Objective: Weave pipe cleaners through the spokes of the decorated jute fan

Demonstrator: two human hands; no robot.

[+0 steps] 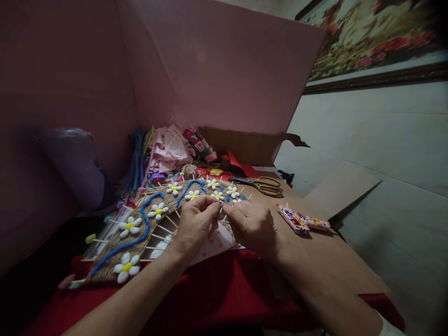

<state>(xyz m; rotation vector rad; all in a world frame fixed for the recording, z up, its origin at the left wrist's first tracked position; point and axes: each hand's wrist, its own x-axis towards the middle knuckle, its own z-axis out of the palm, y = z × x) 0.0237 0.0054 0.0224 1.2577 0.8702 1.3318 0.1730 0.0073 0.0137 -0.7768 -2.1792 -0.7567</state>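
A fan-shaped craft of twine woven over thin wooden sticks lies on the table, with white-petalled flowers and wavy blue strips on its face. Small coloured balls cap several stick ends at the left. Over the craft's right half, my left hand is closed in a pinch at a tiny pale purple piece. My right hand meets it there with fingers curled and pressed together, close to the inner stick ends. Whatever the right fingertips grip is hidden behind the hand.
Gold-handled scissors and floral-patterned packets rest on brown cardboard at the right. Behind the craft sit crumpled pink cloth, a ball of twine and red paper. Tall pink panels stand behind the table.
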